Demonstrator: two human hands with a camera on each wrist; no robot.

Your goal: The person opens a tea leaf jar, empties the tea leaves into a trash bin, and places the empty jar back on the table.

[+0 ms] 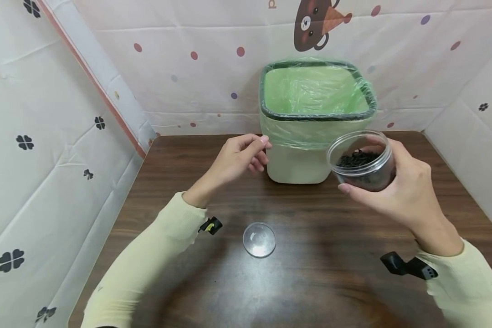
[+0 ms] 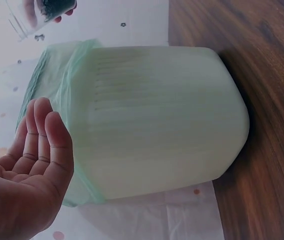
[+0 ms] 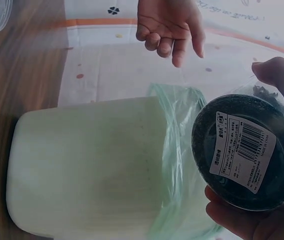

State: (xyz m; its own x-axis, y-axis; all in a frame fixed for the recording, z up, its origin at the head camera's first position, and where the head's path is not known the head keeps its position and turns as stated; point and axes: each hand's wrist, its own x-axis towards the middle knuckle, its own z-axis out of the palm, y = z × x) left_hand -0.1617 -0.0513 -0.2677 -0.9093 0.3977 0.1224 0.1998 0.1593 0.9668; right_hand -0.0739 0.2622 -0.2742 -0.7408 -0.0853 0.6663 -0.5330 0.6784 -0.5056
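Beside bin (image 1: 307, 155), right hand (image 1: 397, 191) grips tilted jar (image 1: 362, 161); left hand (image 1: 239, 159) relaxed, empty.

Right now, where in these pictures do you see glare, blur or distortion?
Head view: a soft glare patch on the table near the clear lid, and wide-angle bending at the walls. Left wrist view: the bin looks smeared. Right wrist view: dim, but the jar label stays readable.
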